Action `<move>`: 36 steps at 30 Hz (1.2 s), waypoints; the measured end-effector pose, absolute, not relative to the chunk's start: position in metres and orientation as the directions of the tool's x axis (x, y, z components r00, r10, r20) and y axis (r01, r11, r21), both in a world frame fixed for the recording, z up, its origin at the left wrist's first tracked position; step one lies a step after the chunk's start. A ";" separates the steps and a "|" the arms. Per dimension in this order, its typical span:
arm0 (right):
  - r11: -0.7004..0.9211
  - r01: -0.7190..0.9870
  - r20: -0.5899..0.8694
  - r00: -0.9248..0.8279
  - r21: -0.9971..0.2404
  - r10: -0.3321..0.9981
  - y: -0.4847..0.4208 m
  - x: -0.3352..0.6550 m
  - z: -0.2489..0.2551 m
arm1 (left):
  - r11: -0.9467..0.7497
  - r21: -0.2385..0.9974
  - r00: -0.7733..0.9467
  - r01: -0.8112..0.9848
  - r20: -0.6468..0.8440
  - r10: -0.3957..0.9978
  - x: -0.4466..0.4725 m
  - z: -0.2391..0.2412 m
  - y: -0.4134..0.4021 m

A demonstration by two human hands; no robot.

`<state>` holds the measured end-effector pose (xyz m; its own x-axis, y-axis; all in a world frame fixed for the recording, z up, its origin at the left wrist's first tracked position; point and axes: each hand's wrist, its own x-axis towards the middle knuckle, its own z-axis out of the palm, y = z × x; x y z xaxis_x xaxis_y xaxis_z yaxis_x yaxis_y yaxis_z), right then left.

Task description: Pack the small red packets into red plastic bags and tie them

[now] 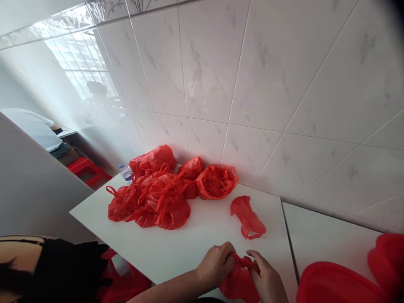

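Observation:
Near the front edge of the white table, my left hand [217,263] is closed on the top of a red plastic bag [239,283]. On the bag's other side, my right hand [264,275] pinches its gathered top between thumb and fingers. The lower part of this bag hangs below my hands and is cut off by the frame's bottom. Just beyond them a flat, crumpled red plastic bag [248,219] lies on the table. An opened red bag [217,182] stuffed with more red plastic stands against the wall.
Several tied red bags [158,193] are heaped on the white table [202,235], beside a clear bottle [125,171]. Red stools [337,284] sit at the lower right. A person in black [63,269] is close on the left; another in a white shirt [30,126] is farther back.

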<state>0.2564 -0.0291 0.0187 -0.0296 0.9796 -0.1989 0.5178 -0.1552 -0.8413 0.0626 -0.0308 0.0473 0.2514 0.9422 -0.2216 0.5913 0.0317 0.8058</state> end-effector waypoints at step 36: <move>-0.396 0.268 -0.350 0.204 -0.878 0.914 0.026 0.302 -0.018 | -0.036 0.470 0.189 0.882 -0.283 0.940 0.035 -0.023 0.062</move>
<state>0.3019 0.0257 -0.0182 0.2040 0.9143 -0.3500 0.2684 -0.3961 -0.8781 0.0354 0.0618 -0.0235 0.1890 0.9402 -0.2833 0.8822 -0.0358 0.4695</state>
